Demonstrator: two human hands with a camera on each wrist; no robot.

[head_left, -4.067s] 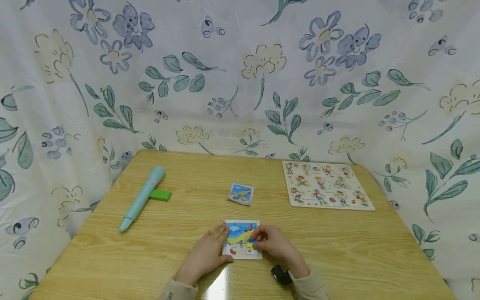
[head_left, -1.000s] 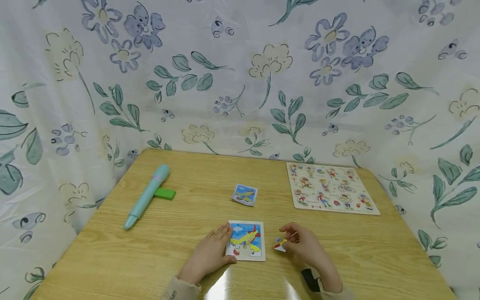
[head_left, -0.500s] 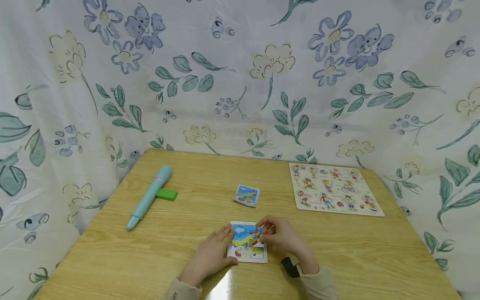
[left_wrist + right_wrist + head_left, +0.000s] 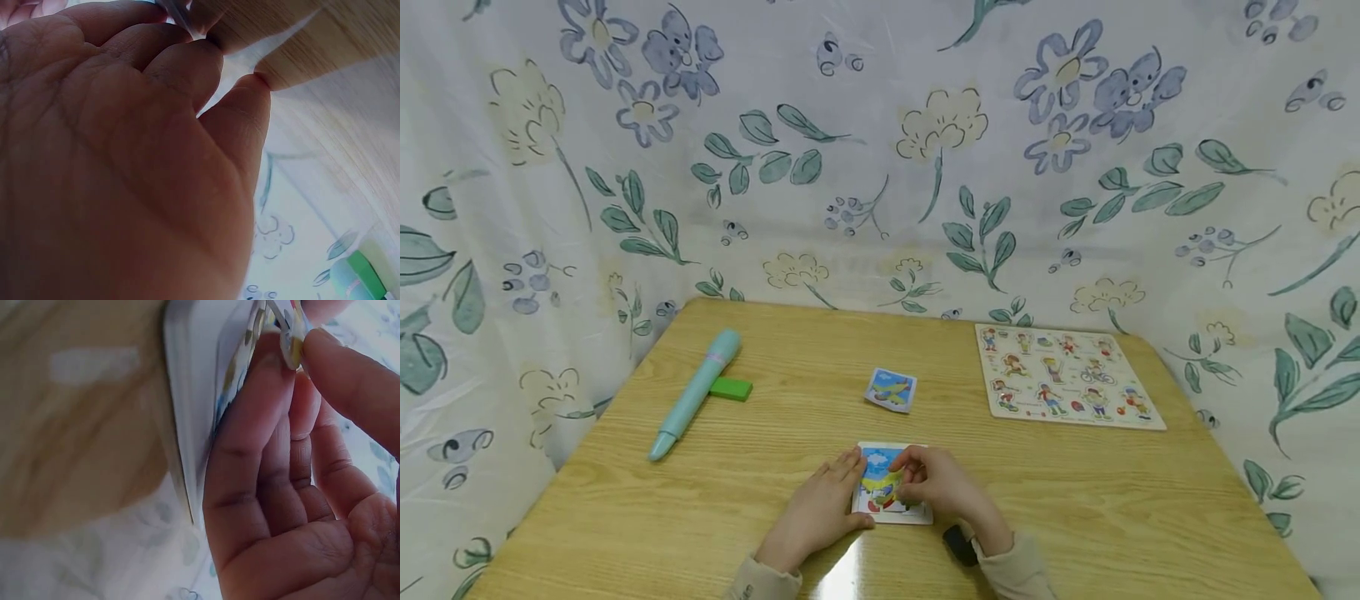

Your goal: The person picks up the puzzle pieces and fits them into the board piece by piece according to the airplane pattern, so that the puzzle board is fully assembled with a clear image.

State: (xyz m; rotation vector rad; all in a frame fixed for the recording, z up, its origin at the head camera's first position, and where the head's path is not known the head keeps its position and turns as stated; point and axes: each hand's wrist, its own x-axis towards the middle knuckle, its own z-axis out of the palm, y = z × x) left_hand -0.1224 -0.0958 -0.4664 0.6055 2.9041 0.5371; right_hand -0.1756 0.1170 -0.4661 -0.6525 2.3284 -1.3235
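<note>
In the head view, a small airplane jigsaw puzzle (image 4: 876,458) in a pale frame lies near the table's front. My left hand (image 4: 822,505) rests along the puzzle's left edge with fingers extended, its thumb at the lower left corner. Over the puzzle's lower middle, my right hand (image 4: 946,487) pinches a puzzle piece (image 4: 887,493) between thumb and index finger. The right wrist view shows this thin puzzle piece (image 4: 290,349) edge-on at the fingertips, close to the board. Whether it touches the board cannot be told. My right hand hides the puzzle's right side.
A small airplane picture card (image 4: 891,390) lies beyond the puzzle. At the back right is a board (image 4: 1067,375) with figures of children. A teal pen-shaped object (image 4: 696,393) and a green block (image 4: 731,388) lie on the left. A floral curtain (image 4: 865,167) hangs behind the table.
My right hand set out from the puzzle's right side, picked up a puzzle piece from the table there and brought it back over the puzzle's lower middle. My left hand stays on the left edge.
</note>
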